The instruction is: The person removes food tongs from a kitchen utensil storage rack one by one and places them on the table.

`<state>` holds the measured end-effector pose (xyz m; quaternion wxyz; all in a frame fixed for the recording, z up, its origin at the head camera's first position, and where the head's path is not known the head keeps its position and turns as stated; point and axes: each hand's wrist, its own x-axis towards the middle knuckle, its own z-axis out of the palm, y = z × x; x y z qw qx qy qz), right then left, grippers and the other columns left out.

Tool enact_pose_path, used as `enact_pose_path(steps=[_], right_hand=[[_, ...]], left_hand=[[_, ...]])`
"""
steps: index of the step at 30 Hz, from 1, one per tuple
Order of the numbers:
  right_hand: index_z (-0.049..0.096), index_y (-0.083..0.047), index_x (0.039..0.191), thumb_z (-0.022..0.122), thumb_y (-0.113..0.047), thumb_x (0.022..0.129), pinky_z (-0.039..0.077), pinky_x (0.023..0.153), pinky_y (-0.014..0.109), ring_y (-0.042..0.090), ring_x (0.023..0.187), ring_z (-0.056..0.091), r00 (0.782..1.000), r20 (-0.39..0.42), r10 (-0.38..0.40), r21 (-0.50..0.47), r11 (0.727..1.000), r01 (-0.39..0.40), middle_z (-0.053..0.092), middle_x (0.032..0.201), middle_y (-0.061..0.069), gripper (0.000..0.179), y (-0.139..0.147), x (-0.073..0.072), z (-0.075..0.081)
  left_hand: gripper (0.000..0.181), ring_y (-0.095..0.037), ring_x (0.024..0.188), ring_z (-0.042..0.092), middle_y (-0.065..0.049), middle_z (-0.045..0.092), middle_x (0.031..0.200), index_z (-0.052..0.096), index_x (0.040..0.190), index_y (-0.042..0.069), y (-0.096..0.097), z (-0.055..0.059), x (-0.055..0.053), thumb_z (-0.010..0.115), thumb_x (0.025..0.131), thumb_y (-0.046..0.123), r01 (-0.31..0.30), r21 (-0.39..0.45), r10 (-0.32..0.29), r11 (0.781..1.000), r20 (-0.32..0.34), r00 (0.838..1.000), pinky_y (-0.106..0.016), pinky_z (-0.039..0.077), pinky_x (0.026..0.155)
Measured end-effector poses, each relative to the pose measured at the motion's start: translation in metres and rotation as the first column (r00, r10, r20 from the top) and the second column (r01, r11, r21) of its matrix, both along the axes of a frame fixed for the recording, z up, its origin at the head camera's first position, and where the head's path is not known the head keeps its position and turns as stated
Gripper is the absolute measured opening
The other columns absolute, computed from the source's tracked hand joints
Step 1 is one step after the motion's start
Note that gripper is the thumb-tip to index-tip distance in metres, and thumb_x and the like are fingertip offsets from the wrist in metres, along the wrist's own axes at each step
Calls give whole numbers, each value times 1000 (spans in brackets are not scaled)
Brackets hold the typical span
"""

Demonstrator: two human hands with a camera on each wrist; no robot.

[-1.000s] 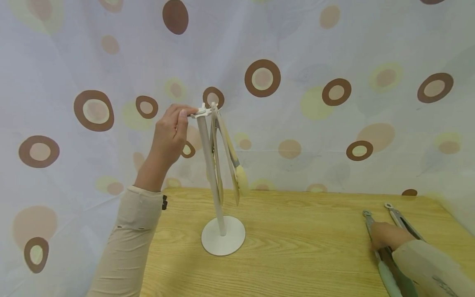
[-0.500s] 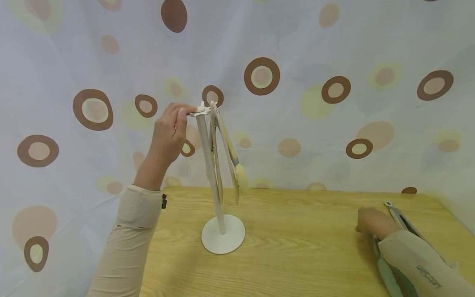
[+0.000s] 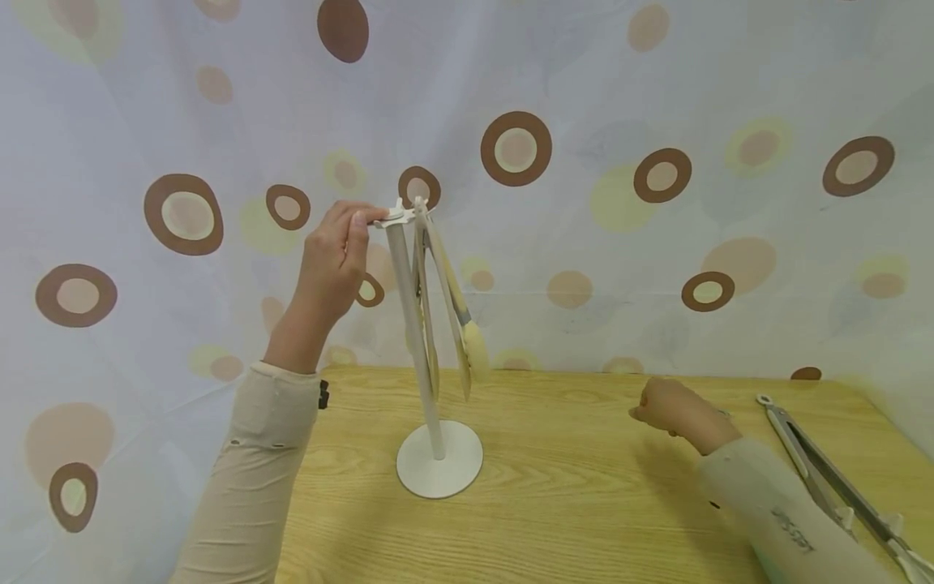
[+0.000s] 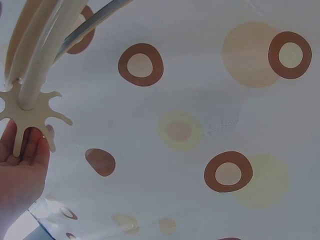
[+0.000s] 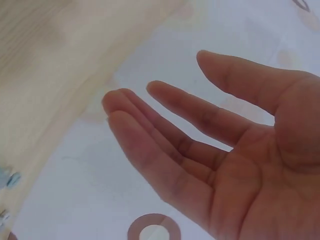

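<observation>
A white utensil stand (image 3: 414, 324) rises from a round base on the wooden table. At its top, my left hand (image 3: 332, 264) pinches the edge of the hooked disc (image 3: 396, 217); in the left wrist view, the fingers sit under the disc's prongs (image 4: 30, 120). Tongs with pale yellow tips (image 3: 474, 349) hang from a hook on the stand's right side. My right hand (image 3: 677, 408) is over the table, well to the right of the stand. In the right wrist view, its palm (image 5: 285, 175) holds nothing and its fingers are loosely bent.
Grey-handled tongs (image 3: 817, 462) lie along the table's right side. Green-tipped tongs (image 3: 768, 568) are mostly hidden under the right forearm. A curtain with brown and yellow circles (image 3: 516, 152) hangs behind the table (image 3: 554, 487).
My right hand has moved left, away from the green-tipped tongs, leaving them on the table. The left hand and the stand have kept their place.
</observation>
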<state>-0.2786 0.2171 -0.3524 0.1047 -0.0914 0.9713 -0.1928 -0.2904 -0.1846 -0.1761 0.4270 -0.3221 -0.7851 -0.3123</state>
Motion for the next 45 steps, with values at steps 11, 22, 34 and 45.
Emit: enact_pose_path(steps=[11,22,34,45], right_hand=[[63,13,110,53,-15,97,52,76,51,44,95,61,986,-166,2,-136,990,-25,57,117,35,32,-37,0,30],[63,8,114,53,-18,99,52,70,44,32,84,63,960,-273,-59,-285,958,-22,63,102,24,32,-65,5,51],[63,3,117,51,-19,100,50,80,48,35,98,60,926,-364,-97,-408,911,-65,64,110,21,31,-89,8,65],[62,3,119,52,-17,99,51,80,44,30,95,62,882,-464,-82,-463,871,-163,66,106,17,30,-107,8,73]], left_hand=[[35,-31,101,56,-19,61,109,66,110,-6,0,-1,-1,35,101,8,-2,2,2,1000,-13,1000,-43,44,85],[34,-32,103,56,-20,62,108,66,109,-6,0,-2,-1,36,100,7,-4,9,4,1000,-20,1000,-43,44,87],[35,-31,104,56,-20,62,108,67,110,-6,1,-1,1,36,100,7,10,23,-10,1000,-12,1000,-43,44,87],[34,-31,99,55,-20,62,108,66,110,-6,0,-3,-2,36,100,7,11,18,-10,1000,-19,1000,-41,42,83]])
